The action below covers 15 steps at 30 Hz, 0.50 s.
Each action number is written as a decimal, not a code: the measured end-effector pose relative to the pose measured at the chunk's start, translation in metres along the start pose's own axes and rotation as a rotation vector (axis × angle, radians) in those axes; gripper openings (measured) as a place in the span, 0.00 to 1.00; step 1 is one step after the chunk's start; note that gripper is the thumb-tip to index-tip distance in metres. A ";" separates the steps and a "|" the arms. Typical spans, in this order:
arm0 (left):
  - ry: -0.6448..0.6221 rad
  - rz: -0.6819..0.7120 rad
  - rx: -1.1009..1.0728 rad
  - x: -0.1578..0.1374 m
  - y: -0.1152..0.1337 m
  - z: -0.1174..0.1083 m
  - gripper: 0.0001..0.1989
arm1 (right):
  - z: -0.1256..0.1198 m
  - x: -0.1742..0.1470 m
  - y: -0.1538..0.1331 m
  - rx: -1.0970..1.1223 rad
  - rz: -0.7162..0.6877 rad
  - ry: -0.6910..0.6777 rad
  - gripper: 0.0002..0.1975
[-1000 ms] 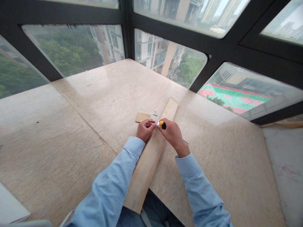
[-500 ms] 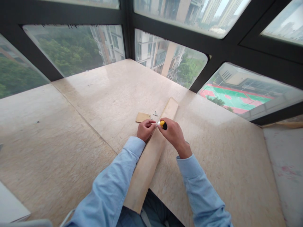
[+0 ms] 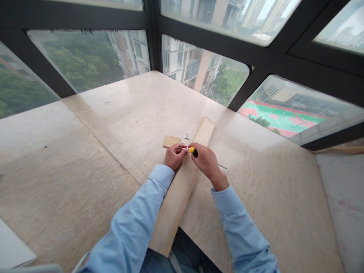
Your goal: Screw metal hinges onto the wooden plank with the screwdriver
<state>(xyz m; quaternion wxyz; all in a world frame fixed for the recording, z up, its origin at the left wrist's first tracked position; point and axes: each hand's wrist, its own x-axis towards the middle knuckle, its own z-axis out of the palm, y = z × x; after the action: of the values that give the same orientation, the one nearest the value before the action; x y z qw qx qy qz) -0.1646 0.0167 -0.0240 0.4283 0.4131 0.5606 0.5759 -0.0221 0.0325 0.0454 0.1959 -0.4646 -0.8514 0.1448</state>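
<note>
A long pale wooden board [image 3: 182, 197] runs from my lap away across the tabletop. Over its left edge, my left hand [image 3: 174, 156] has its thumb and fingers pinched together at a small, shiny bit too tiny to name. My right hand [image 3: 207, 161] is closed round a screwdriver [image 3: 192, 151] with a yellow and black handle. The butt of that handle faces the left fingertips, while a thin metal shaft shows past the right wrist. Both hands nearly meet above the board. Just beyond the left hand lies a small wooden piece [image 3: 171, 141] with a hole near one corner.
Several small metal screws or pins [image 3: 186, 137] lie beside the wooden piece. The marbled tabletop [image 3: 108, 129] has a seam on the left. Dark-framed windows [image 3: 155, 49] border its far edges. A white flat object [image 3: 14, 246] sits at the lower left.
The right hand has shifted slightly left and down with the screwdriver, and more of its shaft shows on the right. The left hand and board have stayed in place.
</note>
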 end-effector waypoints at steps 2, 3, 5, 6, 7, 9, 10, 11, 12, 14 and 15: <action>-0.008 -0.001 -0.004 0.000 0.000 0.000 0.12 | 0.000 0.000 0.003 0.038 -0.010 0.017 0.15; -0.010 -0.002 -0.002 0.000 0.000 0.000 0.12 | 0.001 0.001 0.004 0.053 -0.012 0.031 0.15; -0.008 -0.002 0.008 -0.001 0.000 -0.001 0.12 | 0.001 0.002 0.005 0.062 -0.003 0.058 0.13; -0.005 -0.001 0.014 -0.001 0.001 -0.001 0.12 | 0.002 0.002 0.005 0.051 0.013 0.065 0.12; -0.002 -0.001 0.020 -0.001 0.001 -0.001 0.12 | 0.002 0.002 0.004 0.031 0.035 0.066 0.11; 0.000 -0.002 0.023 -0.001 0.002 -0.001 0.13 | 0.003 0.002 0.002 -0.023 0.084 0.055 0.10; -0.002 -0.002 0.021 -0.001 0.002 -0.001 0.13 | 0.003 0.002 0.000 -0.047 0.102 0.047 0.10; -0.004 -0.001 0.016 -0.001 0.003 -0.001 0.13 | 0.003 0.002 -0.001 -0.064 0.113 0.041 0.10; -0.004 0.000 0.010 -0.001 0.002 -0.001 0.12 | 0.003 0.002 -0.002 -0.074 0.116 0.038 0.09; -0.006 0.002 -0.002 -0.001 0.002 -0.001 0.12 | 0.002 0.001 -0.003 -0.071 0.100 0.033 0.08; -0.006 0.004 -0.007 -0.001 0.002 0.000 0.12 | 0.001 0.001 -0.003 -0.061 0.084 0.028 0.08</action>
<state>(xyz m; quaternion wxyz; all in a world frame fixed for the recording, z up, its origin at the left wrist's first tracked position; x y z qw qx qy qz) -0.1647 0.0160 -0.0224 0.4304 0.4141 0.5565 0.5776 -0.0253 0.0316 0.0455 0.1872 -0.5077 -0.8323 0.1202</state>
